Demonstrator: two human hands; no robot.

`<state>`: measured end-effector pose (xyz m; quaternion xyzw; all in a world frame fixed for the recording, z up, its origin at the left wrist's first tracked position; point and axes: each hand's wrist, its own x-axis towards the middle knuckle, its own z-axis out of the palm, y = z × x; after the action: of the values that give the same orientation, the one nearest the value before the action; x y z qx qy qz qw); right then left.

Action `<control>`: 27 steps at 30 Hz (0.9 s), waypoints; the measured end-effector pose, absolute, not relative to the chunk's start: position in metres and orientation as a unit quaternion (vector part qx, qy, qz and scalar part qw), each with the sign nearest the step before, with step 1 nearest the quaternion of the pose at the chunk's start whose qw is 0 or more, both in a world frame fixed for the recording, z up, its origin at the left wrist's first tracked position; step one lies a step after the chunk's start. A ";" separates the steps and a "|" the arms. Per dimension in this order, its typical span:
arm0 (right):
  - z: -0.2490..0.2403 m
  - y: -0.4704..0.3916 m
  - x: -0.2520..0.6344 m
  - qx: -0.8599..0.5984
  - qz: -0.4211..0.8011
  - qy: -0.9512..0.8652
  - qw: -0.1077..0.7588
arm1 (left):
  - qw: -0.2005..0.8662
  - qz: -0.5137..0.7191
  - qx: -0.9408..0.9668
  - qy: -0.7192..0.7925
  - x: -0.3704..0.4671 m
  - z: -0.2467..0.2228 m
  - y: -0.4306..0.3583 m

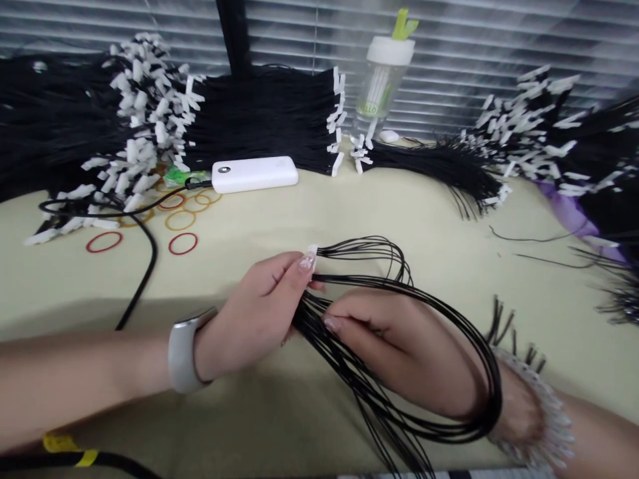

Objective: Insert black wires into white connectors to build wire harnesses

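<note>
A looped bundle of thin black wires (pixel 486 359) hangs between my two hands over the table. My left hand (pixel 264 309) pinches the bundle near a white connector (pixel 313 251), thumb on top. My right hand (pixel 399 339) is inside the big loop, its thumb and fingers closed on the strands just below the left hand. Loose wire ends trail down toward the table's front edge. More cut wire ends (pixel 504 319) stick up behind my right wrist.
Black wire stacks with white connectors (pixel 262 113) line the back, left and right. A white power bank (pixel 254 175) with a black cable (pixel 150 246) lies behind my left hand, near rubber bands (pixel 183 243). A water bottle (pixel 382 83) stands at the window blinds.
</note>
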<state>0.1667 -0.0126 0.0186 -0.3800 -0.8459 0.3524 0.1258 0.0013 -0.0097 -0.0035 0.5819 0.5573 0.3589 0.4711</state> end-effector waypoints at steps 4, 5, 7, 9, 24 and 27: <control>0.017 -0.012 0.165 -0.380 0.352 -0.844 0.141 | 0.461 0.351 0.603 0.548 0.001 -0.003 -0.011; 0.016 -0.013 0.164 -0.380 0.350 -0.844 0.144 | 0.463 0.349 0.606 0.545 0.001 -0.003 -0.012; 0.015 -0.015 0.163 -0.382 0.347 -0.843 0.153 | 0.466 0.343 0.611 0.541 0.000 -0.003 -0.013; 0.013 -0.016 0.161 -0.380 0.357 -0.836 0.168 | 0.468 0.337 0.613 0.540 0.000 -0.003 -0.015; 0.013 -0.020 0.161 -0.365 0.353 -0.839 0.195 | 0.395 0.322 0.682 0.524 -0.004 -0.001 -0.021; 0.014 -0.019 0.162 -0.359 0.344 -0.844 0.199 | 0.392 0.328 0.688 0.516 -0.004 -0.002 -0.022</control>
<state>0.1623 -0.0192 0.0135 -0.3592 -0.8443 0.3442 0.1992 -0.0040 -0.0222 -0.0019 0.6880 0.5155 0.3277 0.3917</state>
